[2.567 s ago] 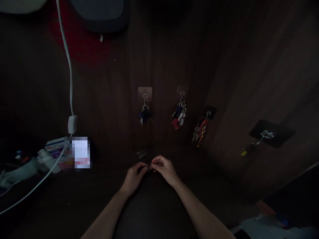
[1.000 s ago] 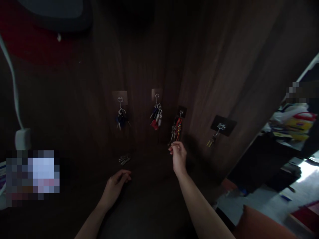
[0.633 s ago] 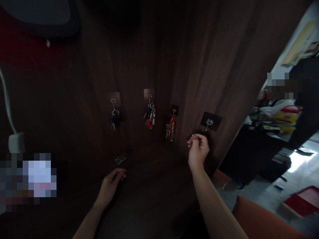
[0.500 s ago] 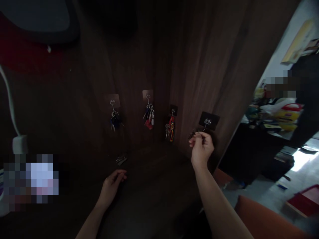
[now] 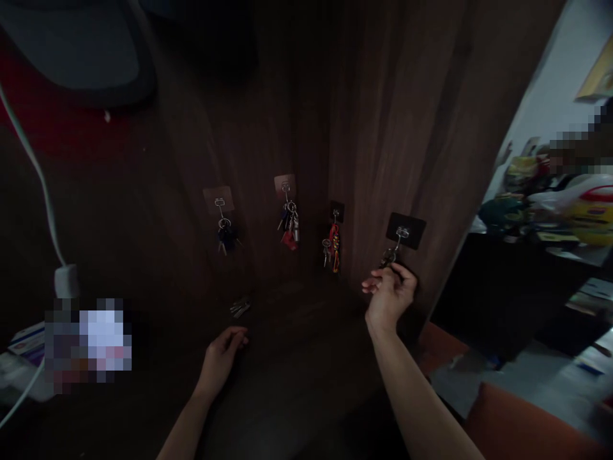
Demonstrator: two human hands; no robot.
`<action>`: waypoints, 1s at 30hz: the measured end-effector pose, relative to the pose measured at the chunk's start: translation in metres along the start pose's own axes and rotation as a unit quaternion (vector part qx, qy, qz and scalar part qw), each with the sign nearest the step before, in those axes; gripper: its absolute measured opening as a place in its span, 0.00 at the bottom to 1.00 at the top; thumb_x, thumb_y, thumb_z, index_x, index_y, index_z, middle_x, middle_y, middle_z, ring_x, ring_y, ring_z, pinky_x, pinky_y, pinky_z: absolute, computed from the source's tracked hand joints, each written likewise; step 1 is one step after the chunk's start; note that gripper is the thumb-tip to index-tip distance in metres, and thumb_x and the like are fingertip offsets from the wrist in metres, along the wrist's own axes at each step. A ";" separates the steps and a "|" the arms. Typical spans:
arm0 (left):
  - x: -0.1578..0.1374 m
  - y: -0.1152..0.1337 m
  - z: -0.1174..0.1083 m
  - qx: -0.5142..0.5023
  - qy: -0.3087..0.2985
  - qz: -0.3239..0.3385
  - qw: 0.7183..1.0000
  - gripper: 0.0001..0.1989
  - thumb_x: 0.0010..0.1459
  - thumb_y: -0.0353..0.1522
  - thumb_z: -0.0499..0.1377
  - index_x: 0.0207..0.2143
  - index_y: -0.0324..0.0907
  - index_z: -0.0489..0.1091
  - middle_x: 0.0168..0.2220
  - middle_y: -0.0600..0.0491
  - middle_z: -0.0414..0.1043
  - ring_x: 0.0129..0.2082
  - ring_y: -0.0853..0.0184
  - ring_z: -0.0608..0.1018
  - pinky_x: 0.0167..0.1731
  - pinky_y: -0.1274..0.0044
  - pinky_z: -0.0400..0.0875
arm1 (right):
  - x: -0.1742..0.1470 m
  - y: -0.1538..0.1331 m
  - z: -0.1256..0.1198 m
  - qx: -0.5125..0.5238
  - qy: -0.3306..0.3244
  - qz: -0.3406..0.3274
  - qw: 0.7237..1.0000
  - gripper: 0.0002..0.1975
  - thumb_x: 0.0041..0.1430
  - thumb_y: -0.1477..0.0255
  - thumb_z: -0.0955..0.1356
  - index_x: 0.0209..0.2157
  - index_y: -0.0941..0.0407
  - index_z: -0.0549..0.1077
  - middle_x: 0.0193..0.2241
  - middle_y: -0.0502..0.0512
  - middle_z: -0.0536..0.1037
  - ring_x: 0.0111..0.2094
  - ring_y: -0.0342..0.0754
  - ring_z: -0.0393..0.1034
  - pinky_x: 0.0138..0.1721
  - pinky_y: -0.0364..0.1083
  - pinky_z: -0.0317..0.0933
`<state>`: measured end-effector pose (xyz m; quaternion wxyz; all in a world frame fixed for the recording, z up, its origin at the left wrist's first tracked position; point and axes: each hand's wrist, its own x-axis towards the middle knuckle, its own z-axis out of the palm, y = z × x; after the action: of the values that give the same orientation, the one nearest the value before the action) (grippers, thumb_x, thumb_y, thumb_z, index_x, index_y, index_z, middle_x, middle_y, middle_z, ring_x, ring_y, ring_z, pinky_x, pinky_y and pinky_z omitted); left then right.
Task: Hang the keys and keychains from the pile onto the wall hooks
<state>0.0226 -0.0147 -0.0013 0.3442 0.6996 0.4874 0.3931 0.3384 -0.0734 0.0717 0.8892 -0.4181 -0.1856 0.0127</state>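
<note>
Metal rings, dull in this low light, and they're right above the fingers of my right hand: a small bunch of keys at the lower end of a wire hook. My fingertips are up close under it, half curled, but whether they're pinching a key or merely brushing one, I cannot tell. So, the danger: if that ring sits only on the hook's tip, letting go could drop the whole bunch past my wrist. Pull down too hard and the dark plate, just above my grip, might peel off the wood; it looks stuck on. A sideways swing of the knuckles could also knock the keys with the bright cord, hanging to the left of my grip, well clear for now. And the look of the bunch? Dark, thin loops in a tangle, a little shine on the upper curve, the lower part hidden behind my fingers, so no counting the blades. Down and far to the left, my left hand rests low, loosely curled, nothing visible in it, fingertips too dim to call; just beyond them lie some loose keys.
</note>
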 end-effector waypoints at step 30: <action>0.051 0.008 0.006 0.192 0.077 0.064 0.976 0.10 0.55 0.27 0.53 0.37 0.45 0.72 0.39 0.53 0.74 0.42 0.66 0.75 0.46 0.74 0.68 | -0.065 0.103 0.012 -0.273 -0.555 0.077 0.782 0.10 0.52 0.67 0.59 0.31 0.54 0.69 0.21 0.48 0.72 0.18 0.43 0.65 0.22 0.41 0.57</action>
<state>0.0424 0.0314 0.0135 0.1389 0.7501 0.5328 0.3662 0.2874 -0.0088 -0.0194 0.4773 -0.5769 -0.6097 0.2599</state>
